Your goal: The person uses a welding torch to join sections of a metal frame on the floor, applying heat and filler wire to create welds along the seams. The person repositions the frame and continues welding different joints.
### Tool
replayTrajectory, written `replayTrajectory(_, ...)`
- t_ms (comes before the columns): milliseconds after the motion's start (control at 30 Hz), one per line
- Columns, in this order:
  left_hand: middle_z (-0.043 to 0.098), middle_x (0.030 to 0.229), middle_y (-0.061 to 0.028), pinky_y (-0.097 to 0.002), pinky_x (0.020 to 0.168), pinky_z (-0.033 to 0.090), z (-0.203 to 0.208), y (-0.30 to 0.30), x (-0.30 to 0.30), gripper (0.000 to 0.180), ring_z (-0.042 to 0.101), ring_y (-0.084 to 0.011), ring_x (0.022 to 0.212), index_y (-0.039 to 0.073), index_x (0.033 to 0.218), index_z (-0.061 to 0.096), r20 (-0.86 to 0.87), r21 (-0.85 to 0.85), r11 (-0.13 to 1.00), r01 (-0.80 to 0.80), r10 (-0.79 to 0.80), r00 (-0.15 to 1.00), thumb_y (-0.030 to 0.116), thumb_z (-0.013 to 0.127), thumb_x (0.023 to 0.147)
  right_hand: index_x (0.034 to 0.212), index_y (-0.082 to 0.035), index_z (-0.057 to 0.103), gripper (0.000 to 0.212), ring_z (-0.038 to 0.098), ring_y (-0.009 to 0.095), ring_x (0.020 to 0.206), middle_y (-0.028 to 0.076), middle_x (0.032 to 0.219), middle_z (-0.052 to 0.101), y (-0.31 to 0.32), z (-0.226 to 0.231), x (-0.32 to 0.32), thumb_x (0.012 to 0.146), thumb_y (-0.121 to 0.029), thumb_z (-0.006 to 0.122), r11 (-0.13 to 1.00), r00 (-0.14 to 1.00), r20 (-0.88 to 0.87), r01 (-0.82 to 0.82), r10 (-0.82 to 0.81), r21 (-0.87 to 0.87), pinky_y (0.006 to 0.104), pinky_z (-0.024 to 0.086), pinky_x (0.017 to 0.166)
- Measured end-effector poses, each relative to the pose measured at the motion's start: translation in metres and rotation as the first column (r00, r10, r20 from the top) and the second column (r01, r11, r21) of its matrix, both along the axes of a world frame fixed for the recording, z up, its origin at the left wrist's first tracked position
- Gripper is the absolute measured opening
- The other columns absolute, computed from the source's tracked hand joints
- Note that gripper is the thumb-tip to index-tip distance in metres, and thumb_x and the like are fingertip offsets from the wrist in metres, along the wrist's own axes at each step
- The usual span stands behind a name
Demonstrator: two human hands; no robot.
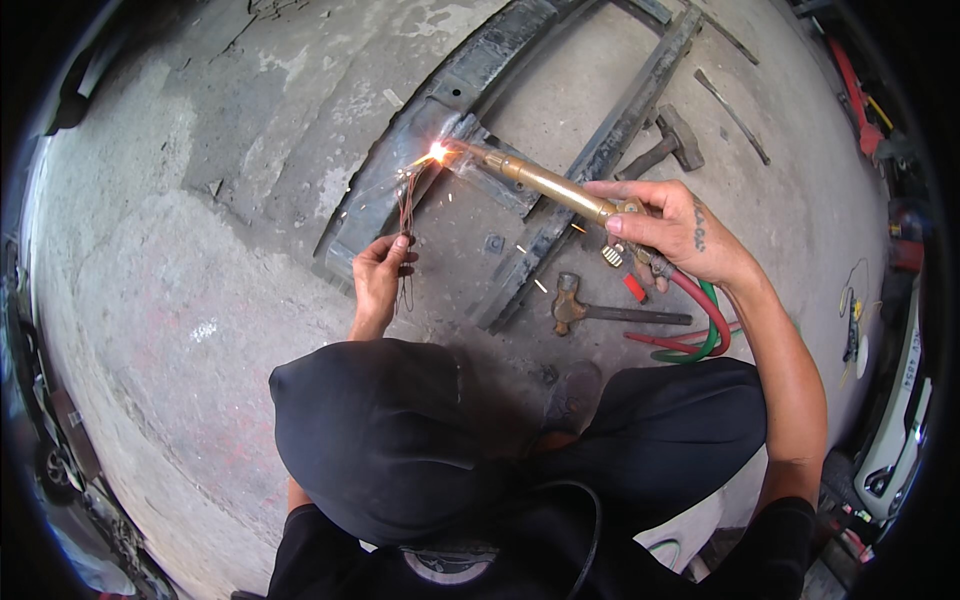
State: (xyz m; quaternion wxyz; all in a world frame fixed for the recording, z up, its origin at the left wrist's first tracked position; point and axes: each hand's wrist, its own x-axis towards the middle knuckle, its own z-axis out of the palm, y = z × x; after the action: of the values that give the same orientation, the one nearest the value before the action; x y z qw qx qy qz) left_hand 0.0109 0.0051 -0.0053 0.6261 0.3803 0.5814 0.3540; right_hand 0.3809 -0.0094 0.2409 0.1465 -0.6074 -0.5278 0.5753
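Brass torch (560, 190), right grip (680, 232) around its rear, flame (438, 152) beyond

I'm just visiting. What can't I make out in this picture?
- Metal frame: in the head view, its far end is cut off by the top edge.
- Metal under the bright glow: head view, washed out by glare.
- Upper tips of the wires in the left hand: head view, lost among sparks and glare.
- Right hand: head view, some fingers partly hidden behind the torch.
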Motion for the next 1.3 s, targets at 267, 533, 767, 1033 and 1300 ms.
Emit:
replayTrajectory(267,0.075,0.108,-0.0079,-0.0319,0.076,0.057,-0.001,0.001,0.0,0.032,0.07,-0.0158,0.089,-0.001,0.117,0.073,-0.013,-0.003,1.0,-0.008,0.008,1.0,0.027,0.066,0.104,0.145,0.002,0.058,0.052,0.06,0.006,0.059,0.001,0.079,0.064,0.0,0.003,-0.003,0.101,-0.024,0.068,1.0,1.0,0.001,0.007,-0.007,-0.011,0.0237,0.048,0.047)
replayTrajectory(533,0.075,0.109,-0.0086,-0.0319,0.076,0.056,0.001,0.002,0.002,0.032,0.07,-0.0164,0.089,-0.002,0.118,0.072,-0.021,-0.002,1.0,0.001,-0.001,1.0,0.026,0.065,0.104,0.144,0.0,0.059,0.051,0.06,0.005,0.065,0.0,0.081,0.064,0.0,-0.001,-0.001,0.1,-0.025,0.068,1.0,1.0,0.025,-0.002,0.002,0.004,0.0237,0.049,0.052)
replayTrajectory(767,0.075,0.108,-0.0087,-0.0318,0.076,0.056,-0.002,0.004,0.001,0.032,0.07,-0.0167,0.089,-0.002,0.117,0.072,-0.024,0.005,1.0,0.003,-0.003,1.0,0.026,0.065,0.104,0.144,0.0,0.059,0.052,0.06,0.005,0.067,-0.001,0.081,0.064,0.001,0.002,-0.003,0.101,-0.025,0.068,1.0,1.0,0.017,0.007,-0.007,-0.017,0.0235,0.048,0.054)
replayTrajectory(1033,0.075,0.108,-0.0087,-0.0317,0.076,0.057,-0.002,0.001,0.001,0.03,0.071,-0.0165,0.089,-0.001,0.116,0.073,0.003,-0.002,1.0,-0.02,0.02,1.0,0.025,0.066,0.104,0.144,0.0,0.059,0.051,0.06,0.005,0.065,0.0,0.08,0.064,0.001,0.006,-0.005,0.101,-0.024,0.068,0.999,1.0,-0.005,0.012,-0.013,-0.049,0.0234,0.048,0.053)
replayTrajectory(1300,0.075,0.108,-0.0084,-0.0314,0.076,0.057,-0.002,0.001,0.001,0.03,0.071,-0.0162,0.089,-0.001,0.116,0.073,-0.005,0.001,1.0,-0.012,0.012,1.0,0.025,0.066,0.104,0.144,-0.001,0.06,0.051,0.061,0.006,0.074,0.0,0.083,0.066,0.0,-0.005,0.001,0.101,-0.025,0.068,0.999,0.998,0.056,-0.02,0.018,0.033,0.0238,0.049,0.062)
